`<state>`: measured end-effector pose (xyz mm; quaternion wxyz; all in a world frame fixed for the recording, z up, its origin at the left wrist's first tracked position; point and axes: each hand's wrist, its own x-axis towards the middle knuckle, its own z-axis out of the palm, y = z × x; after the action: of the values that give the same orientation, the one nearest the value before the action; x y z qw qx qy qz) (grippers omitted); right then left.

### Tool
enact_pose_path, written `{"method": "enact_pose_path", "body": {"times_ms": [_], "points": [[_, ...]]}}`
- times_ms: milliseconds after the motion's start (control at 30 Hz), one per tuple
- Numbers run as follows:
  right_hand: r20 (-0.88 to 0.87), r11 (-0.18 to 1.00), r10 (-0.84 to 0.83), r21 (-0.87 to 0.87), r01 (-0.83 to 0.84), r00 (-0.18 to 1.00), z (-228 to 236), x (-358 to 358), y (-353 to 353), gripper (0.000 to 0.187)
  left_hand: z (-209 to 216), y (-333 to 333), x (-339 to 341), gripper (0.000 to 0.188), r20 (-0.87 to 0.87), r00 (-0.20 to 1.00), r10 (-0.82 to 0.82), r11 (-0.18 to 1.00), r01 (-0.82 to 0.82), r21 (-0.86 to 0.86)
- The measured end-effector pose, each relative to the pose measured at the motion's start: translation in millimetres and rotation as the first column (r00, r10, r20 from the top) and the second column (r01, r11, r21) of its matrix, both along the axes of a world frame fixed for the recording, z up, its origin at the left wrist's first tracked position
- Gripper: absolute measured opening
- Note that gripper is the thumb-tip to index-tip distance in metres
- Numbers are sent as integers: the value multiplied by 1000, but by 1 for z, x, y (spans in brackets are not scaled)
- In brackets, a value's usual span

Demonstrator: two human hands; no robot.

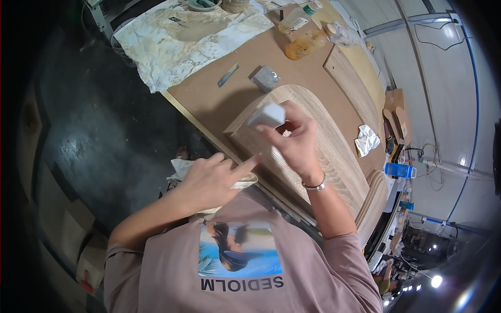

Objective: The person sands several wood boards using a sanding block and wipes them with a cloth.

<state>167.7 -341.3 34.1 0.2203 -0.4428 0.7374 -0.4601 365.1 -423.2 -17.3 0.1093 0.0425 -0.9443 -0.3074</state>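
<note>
My right hand [295, 138] is closed on a pale grey block [267, 116], pinched between thumb and fingers just above a wood-grain panel [318, 146] with a rounded end. The block is slightly blurred. My left hand [214, 180] is off the table's near edge, in front of my body. A pale cloth [246, 181] shows on both sides of it; the fingers are curled over the cloth, with one finger stretched toward the panel. The palm side of that hand is hidden.
Beyond the panel are a grey block [265, 78], a flat scraper [228, 75], bottles [308, 44] and a stained plastic sheet [172, 57]. A narrow board [349, 83] and crumpled white paper [367, 140] lie to the right. Stacked curved panels [374, 201] stand nearer me.
</note>
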Motion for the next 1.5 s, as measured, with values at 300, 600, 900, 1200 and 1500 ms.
{"method": "enact_pose_path", "body": {"times_ms": [300,600,900,1200,1500], "points": [[-350,986,160,109,-129,923,-20,2,-28,17,-19,16,-19,95,179,982,-54,992,73,-104],[-276,948,297,196,-249,914,-10,20,-25,23,-38,19,-17,105,-47,998,33,996,-36,-79],[-446,978,-122,101,185,887,-13,-60,-40,23,-12,9,-20,108,195,978,-77,995,87,-43],[-311,984,-9,167,63,950,-16,-30,-28,23,-7,5,-20,90,200,971,-132,991,131,18],[-232,984,79,174,-38,969,-11,-31,-26,23,-7,-1,-22,91,213,966,-149,989,151,7]]}}
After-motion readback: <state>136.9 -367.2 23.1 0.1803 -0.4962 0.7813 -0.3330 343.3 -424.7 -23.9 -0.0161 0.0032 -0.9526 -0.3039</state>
